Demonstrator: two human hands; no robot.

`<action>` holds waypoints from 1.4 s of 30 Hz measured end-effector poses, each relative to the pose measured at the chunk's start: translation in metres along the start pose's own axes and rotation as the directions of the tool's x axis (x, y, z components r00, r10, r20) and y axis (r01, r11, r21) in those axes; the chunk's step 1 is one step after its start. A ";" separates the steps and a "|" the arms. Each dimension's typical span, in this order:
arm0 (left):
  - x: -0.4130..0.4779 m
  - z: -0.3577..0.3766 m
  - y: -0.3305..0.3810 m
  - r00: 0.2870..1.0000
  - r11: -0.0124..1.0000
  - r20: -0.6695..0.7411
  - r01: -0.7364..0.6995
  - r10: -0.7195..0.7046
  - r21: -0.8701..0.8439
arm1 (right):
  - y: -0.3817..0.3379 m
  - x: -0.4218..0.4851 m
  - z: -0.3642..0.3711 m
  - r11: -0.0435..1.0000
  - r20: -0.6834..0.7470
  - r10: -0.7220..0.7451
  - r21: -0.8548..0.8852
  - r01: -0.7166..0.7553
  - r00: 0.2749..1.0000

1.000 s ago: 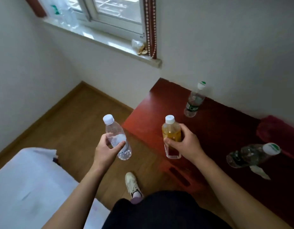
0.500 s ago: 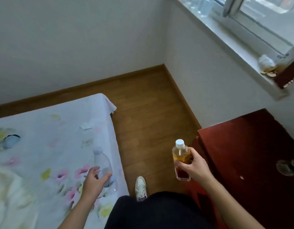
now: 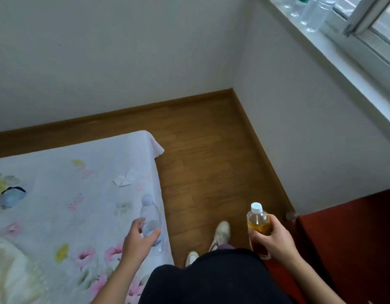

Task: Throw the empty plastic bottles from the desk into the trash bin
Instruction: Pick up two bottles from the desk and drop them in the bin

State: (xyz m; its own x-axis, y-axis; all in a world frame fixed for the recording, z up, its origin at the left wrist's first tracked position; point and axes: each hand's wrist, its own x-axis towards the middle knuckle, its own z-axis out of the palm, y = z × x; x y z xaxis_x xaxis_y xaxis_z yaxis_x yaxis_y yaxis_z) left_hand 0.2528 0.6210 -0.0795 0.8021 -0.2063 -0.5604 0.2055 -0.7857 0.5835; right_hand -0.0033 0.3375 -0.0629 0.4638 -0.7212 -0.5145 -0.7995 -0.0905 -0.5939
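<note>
Clear bottle (image 3: 150,218) upright over the bed edge; amber-tinted, white-capped bottle (image 3: 258,224) upright above the floor.

A bed (image 3: 58,194) with a floral sheet spreads under and to the left of the left hand (image 3: 138,242); a folded white paper scrap (image 3: 125,178) lies on it beyond that hand. The dark red tabletop (image 3: 354,238) sits just right of the right hand (image 3: 275,240). Wooden floor (image 3: 207,172) runs between them, with two white shoes (image 3: 220,234) standing on it between the hands.
</note>
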 end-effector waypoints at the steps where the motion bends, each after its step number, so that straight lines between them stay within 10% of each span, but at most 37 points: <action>1: 0.011 -0.002 0.011 1.000 1.000 -0.006 -0.015 0.015 0.000 | -0.003 0.013 -0.002 1.000 0.004 0.010 -0.009 -0.010 1.000; 24: 0.239 -0.039 0.182 0.918 0.926 -0.214 0.277 -0.334 -0.257 | -0.349 0.408 -0.020 0.927 0.363 -0.316 -0.077 0.366 0.876; 42: 0.554 -0.167 0.395 0.974 0.954 -0.171 0.095 -0.148 -0.285 | -0.529 0.632 -0.011 0.944 0.208 -0.193 -0.229 0.239 0.959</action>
State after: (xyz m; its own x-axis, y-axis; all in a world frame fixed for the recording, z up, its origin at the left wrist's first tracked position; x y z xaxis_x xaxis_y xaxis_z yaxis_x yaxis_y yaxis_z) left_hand 0.8723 0.2941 -0.0613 0.8467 0.0156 -0.5318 0.4323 -0.6027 0.6707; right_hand 0.7086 -0.0776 -0.0671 0.6781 -0.5312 -0.5078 -0.7309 -0.4152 -0.5417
